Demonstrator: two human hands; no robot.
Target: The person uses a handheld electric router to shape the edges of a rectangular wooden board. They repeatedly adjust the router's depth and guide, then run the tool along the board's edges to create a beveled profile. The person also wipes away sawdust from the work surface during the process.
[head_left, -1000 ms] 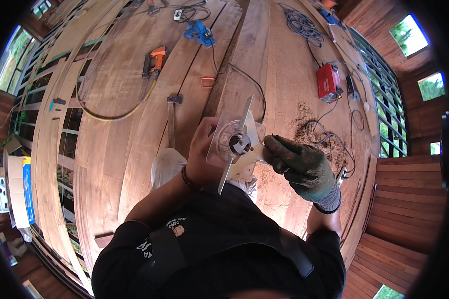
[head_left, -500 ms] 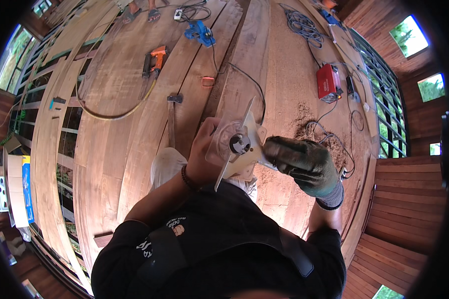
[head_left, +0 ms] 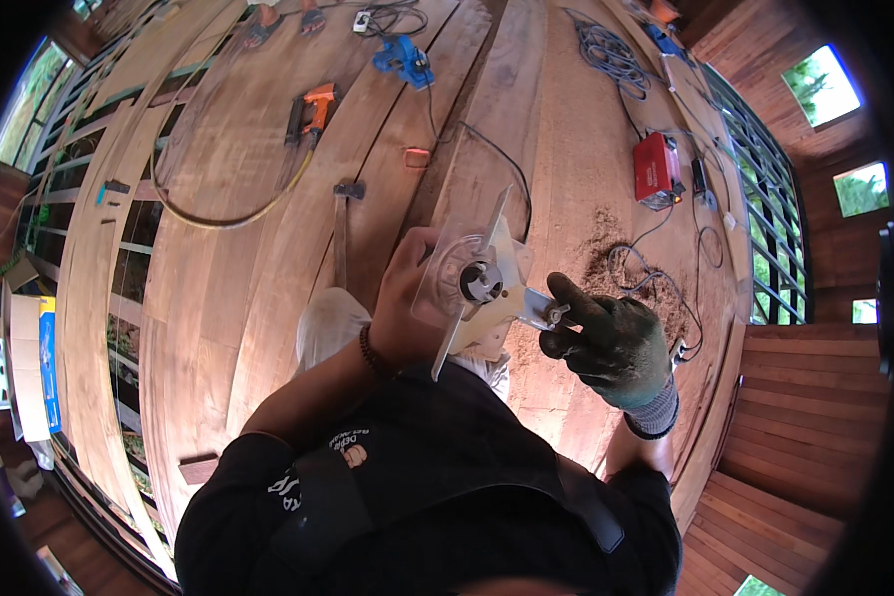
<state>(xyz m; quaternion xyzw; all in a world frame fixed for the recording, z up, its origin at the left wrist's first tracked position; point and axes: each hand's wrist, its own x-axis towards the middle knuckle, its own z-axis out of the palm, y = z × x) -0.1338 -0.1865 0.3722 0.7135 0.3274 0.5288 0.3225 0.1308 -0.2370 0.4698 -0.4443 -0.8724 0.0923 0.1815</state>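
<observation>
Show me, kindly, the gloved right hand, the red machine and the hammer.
Gloved right hand (head_left: 614,348): head view, middle of hand.
Red machine (head_left: 654,169): head view, red casing.
Hammer (head_left: 349,190): head view, dark head.

Held aloft, a tilted clear plastic plate (head_left: 439,283) with a round centre sits against a pale metal plate (head_left: 489,320); a silver arm (head_left: 533,310) juts rightward.
</observation>
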